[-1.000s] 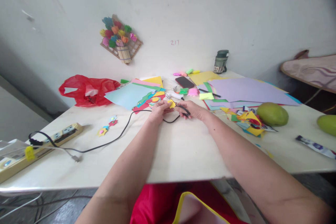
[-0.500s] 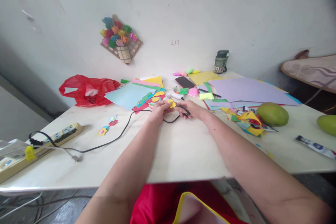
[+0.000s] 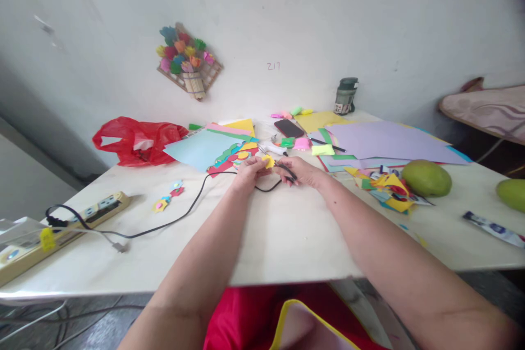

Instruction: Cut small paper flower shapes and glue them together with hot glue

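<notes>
Between the fingers of my left hand (image 3: 248,173) is a small yellow paper piece (image 3: 268,162). My right hand (image 3: 302,173) is closed around the dark handles of a pair of scissors (image 3: 291,171), whose blades point up and left beside the yellow paper. How far the blades are apart is too small to tell. Just beyond my hands lie colourful paper cut-outs (image 3: 229,159) and a white glue gun (image 3: 274,149). A black cord (image 3: 192,205) runs across the table under my hands.
At left are a red plastic bag (image 3: 139,142), small paper flowers (image 3: 166,199) and a power strip (image 3: 102,208). To the right lie purple paper sheets (image 3: 377,139), paper scraps (image 3: 391,188), a green mango (image 3: 426,179) and a tube (image 3: 492,228). Farther back, a phone (image 3: 289,128) and a bottle (image 3: 345,97).
The yellow paper has turned slightly in my left fingers. Both hands are otherwise in nearly the same place.
</notes>
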`<act>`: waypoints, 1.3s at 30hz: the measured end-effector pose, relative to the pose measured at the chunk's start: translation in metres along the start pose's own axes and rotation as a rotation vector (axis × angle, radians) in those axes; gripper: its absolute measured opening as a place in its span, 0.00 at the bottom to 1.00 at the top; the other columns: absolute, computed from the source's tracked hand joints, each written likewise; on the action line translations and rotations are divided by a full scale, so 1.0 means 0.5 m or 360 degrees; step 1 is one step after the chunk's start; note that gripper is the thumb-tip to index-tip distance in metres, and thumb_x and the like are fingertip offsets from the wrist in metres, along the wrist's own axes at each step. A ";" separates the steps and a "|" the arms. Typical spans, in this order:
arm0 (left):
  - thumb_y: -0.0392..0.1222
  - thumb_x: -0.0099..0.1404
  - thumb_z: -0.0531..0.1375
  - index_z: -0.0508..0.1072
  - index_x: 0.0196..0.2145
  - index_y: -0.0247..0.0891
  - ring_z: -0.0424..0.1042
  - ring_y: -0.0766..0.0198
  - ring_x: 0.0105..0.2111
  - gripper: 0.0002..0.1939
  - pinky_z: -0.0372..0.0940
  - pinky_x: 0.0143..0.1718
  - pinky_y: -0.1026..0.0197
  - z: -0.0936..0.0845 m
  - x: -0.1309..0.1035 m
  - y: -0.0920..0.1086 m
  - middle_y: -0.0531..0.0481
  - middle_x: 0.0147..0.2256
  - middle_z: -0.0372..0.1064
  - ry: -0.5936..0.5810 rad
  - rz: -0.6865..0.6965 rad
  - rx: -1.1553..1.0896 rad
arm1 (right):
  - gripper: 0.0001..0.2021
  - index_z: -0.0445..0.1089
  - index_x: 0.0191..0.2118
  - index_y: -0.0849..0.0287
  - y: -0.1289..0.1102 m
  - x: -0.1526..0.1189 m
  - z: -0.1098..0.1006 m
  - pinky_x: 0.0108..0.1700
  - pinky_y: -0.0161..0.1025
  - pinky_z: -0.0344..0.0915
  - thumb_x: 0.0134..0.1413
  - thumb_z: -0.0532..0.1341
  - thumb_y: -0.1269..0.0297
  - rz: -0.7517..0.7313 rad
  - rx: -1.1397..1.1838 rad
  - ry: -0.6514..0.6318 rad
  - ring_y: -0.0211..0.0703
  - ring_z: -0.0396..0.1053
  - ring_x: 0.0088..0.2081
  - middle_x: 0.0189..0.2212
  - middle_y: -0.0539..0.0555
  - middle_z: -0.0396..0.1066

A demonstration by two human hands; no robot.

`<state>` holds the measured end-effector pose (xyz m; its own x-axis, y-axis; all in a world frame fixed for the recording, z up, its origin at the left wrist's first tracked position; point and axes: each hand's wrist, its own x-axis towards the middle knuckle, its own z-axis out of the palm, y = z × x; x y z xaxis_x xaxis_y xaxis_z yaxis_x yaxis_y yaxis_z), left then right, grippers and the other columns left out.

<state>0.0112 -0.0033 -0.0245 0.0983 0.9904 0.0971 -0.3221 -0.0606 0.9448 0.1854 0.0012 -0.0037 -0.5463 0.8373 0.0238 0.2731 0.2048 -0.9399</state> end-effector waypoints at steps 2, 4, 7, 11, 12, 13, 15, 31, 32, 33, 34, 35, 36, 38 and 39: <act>0.44 0.44 0.70 0.69 0.24 0.33 0.70 0.67 0.24 0.15 0.68 0.35 0.60 0.001 0.000 0.001 0.51 0.25 0.70 0.0007 0.0006 -0.0012 | 0.13 0.64 0.30 0.61 0.004 0.002 -0.001 0.11 0.26 0.49 0.48 0.64 0.57 -0.0014 -0.0010 -0.0001 0.30 0.61 0.13 0.16 0.45 0.65; 0.44 0.44 0.70 0.69 0.24 0.33 0.70 0.68 0.24 0.15 0.68 0.35 0.60 0.002 -0.001 0.002 0.51 0.25 0.70 0.0023 0.0011 -0.0023 | 0.14 0.63 0.29 0.61 0.010 0.004 -0.003 0.11 0.26 0.49 0.48 0.64 0.56 -0.0027 -0.0027 -0.0002 0.29 0.61 0.13 0.16 0.46 0.65; 0.43 0.44 0.69 0.69 0.23 0.33 0.70 0.67 0.25 0.15 0.68 0.36 0.59 0.003 -0.002 0.004 0.51 0.24 0.70 0.0042 0.0006 -0.0022 | 0.14 0.62 0.28 0.60 0.015 0.007 -0.005 0.11 0.26 0.49 0.48 0.64 0.55 -0.0033 -0.0044 -0.0007 0.29 0.61 0.13 0.16 0.46 0.65; 0.43 0.44 0.69 0.69 0.24 0.33 0.71 0.66 0.26 0.15 0.68 0.36 0.59 0.004 -0.003 0.005 0.50 0.25 0.71 0.0056 0.0001 -0.0026 | 0.15 0.62 0.28 0.60 0.016 0.008 -0.007 0.11 0.26 0.49 0.48 0.64 0.54 -0.0035 -0.0062 0.0003 0.30 0.61 0.14 0.17 0.46 0.65; 0.43 0.43 0.70 0.69 0.24 0.32 0.71 0.66 0.25 0.15 0.68 0.35 0.59 0.004 -0.003 0.005 0.50 0.25 0.71 0.0059 -0.0002 -0.0024 | 0.15 0.62 0.28 0.60 0.016 0.008 -0.007 0.11 0.27 0.49 0.48 0.64 0.54 -0.0035 -0.0066 0.0003 0.30 0.61 0.14 0.17 0.46 0.65; 0.43 0.43 0.70 0.69 0.24 0.32 0.71 0.67 0.25 0.15 0.68 0.35 0.59 0.004 -0.003 0.005 0.50 0.25 0.71 0.0062 -0.0006 -0.0022 | 0.15 0.62 0.28 0.60 0.017 0.008 -0.007 0.11 0.27 0.49 0.48 0.64 0.53 -0.0036 -0.0070 0.0003 0.29 0.61 0.14 0.17 0.46 0.65; 0.44 0.43 0.70 0.69 0.23 0.33 0.71 0.67 0.25 0.16 0.68 0.35 0.59 0.004 -0.003 0.005 0.50 0.25 0.71 0.0065 -0.0008 -0.0018 | 0.15 0.63 0.29 0.60 0.019 0.009 -0.008 0.11 0.27 0.49 0.47 0.64 0.53 -0.0035 -0.0079 0.0003 0.29 0.61 0.14 0.17 0.46 0.65; 0.45 0.41 0.71 0.68 0.25 0.34 0.71 0.67 0.23 0.19 0.67 0.32 0.61 0.003 -0.001 0.003 0.52 0.24 0.71 0.0048 0.0037 0.0043 | 0.15 0.63 0.26 0.61 -0.014 -0.015 -0.013 0.11 0.26 0.47 0.47 0.64 0.54 0.0006 -0.0061 0.0015 0.28 0.59 0.14 0.17 0.47 0.64; 0.45 0.41 0.71 0.68 0.25 0.34 0.70 0.67 0.23 0.19 0.67 0.31 0.62 0.003 -0.001 0.002 0.52 0.23 0.70 0.0047 0.0043 0.0045 | 0.15 0.62 0.26 0.61 -0.012 -0.015 -0.016 0.11 0.26 0.48 0.48 0.63 0.54 0.0003 -0.0054 0.0008 0.29 0.59 0.14 0.17 0.47 0.64; 0.45 0.41 0.71 0.68 0.25 0.34 0.70 0.68 0.22 0.19 0.67 0.30 0.63 0.002 0.000 0.002 0.53 0.23 0.70 0.0047 0.0048 0.0050 | 0.15 0.62 0.26 0.61 -0.009 -0.013 -0.019 0.12 0.26 0.48 0.48 0.63 0.53 -0.0002 -0.0053 -0.0003 0.29 0.60 0.14 0.17 0.48 0.65; 0.45 0.41 0.71 0.67 0.25 0.34 0.69 0.69 0.22 0.19 0.66 0.29 0.64 0.002 0.000 0.001 0.53 0.23 0.70 0.0044 0.0053 0.0059 | 0.16 0.62 0.26 0.61 -0.005 -0.012 -0.021 0.12 0.26 0.49 0.49 0.62 0.53 -0.0008 -0.0056 -0.0017 0.29 0.60 0.14 0.17 0.48 0.65; 0.45 0.41 0.71 0.67 0.24 0.34 0.69 0.69 0.21 0.19 0.66 0.28 0.64 0.002 0.000 0.001 0.53 0.23 0.70 0.0040 0.0056 0.0074 | 0.16 0.62 0.26 0.61 -0.001 -0.010 -0.024 0.12 0.27 0.49 0.49 0.62 0.52 -0.0013 -0.0065 -0.0030 0.29 0.60 0.14 0.17 0.48 0.65; 0.45 0.42 0.71 0.67 0.24 0.34 0.68 0.70 0.21 0.19 0.65 0.27 0.65 0.001 0.000 0.001 0.53 0.23 0.70 0.0032 0.0057 0.0092 | 0.16 0.63 0.26 0.61 0.003 -0.008 -0.027 0.12 0.27 0.50 0.50 0.62 0.52 -0.0014 -0.0078 -0.0041 0.29 0.60 0.14 0.17 0.48 0.65; 0.45 0.43 0.70 0.66 0.24 0.34 0.67 0.71 0.20 0.18 0.65 0.27 0.65 0.001 0.000 0.001 0.53 0.22 0.69 0.0007 0.0058 0.0128 | 0.17 0.63 0.27 0.61 0.008 -0.006 -0.030 0.12 0.27 0.50 0.49 0.62 0.51 -0.0015 -0.0098 -0.0051 0.30 0.61 0.15 0.17 0.48 0.65; 0.46 0.44 0.70 0.66 0.24 0.34 0.67 0.71 0.20 0.18 0.65 0.27 0.65 0.000 -0.001 0.001 0.53 0.21 0.69 -0.0010 0.0061 0.0142 | 0.17 0.63 0.27 0.61 0.008 -0.006 -0.031 0.12 0.27 0.50 0.49 0.62 0.51 -0.0018 -0.0101 -0.0048 0.30 0.61 0.15 0.18 0.48 0.65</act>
<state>0.0112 -0.0038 -0.0241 0.0933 0.9864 0.1356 -0.2407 -0.1098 0.9644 0.2004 0.0074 -0.0024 -0.5731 0.8191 0.0230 0.3161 0.2469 -0.9160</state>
